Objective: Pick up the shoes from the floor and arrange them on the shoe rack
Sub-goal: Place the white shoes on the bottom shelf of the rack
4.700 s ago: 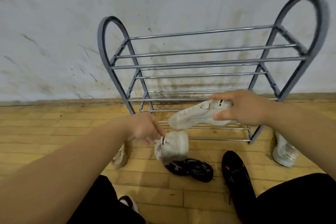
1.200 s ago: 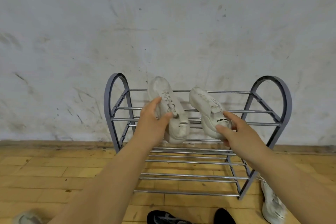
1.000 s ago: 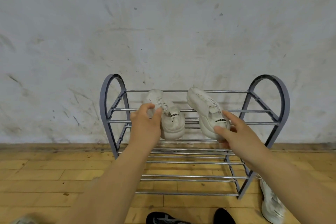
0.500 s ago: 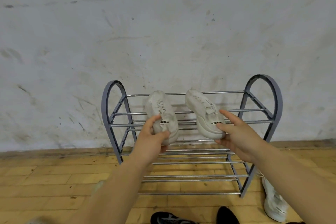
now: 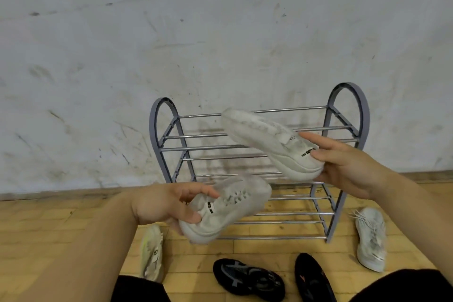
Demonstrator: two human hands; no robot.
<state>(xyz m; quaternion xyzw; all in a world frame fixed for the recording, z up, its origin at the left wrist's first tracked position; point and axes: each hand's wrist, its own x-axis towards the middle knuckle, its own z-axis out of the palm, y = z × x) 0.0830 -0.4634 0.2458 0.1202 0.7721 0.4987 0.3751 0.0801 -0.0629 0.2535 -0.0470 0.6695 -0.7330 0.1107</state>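
Note:
A grey shoe rack [image 5: 329,228] with chrome bars stands against the wall, with no shoe resting on its shelves. My left hand [image 5: 169,203] grips the heel of a white sneaker [image 5: 235,206], held low in front of the rack's lower shelves, toe pointing right. My right hand [image 5: 348,167] holds the heel of the second white sneaker [image 5: 264,137], lifted in front of the top shelf with its toe pointing up and left. Both sneakers are blurred.
On the wooden floor lie a pale sneaker with yellow trim [image 5: 152,252] at the left, a black sneaker [image 5: 247,279] and a black slip-on [image 5: 311,279] in front, and a white laced sneaker [image 5: 371,240] right of the rack. My dark-clad knees fill the bottom edge.
Both white sneakers have come off the top shelf. My left hand has dropped its sneaker low and turned it sideways; my right hand has tilted the other up and leftward.

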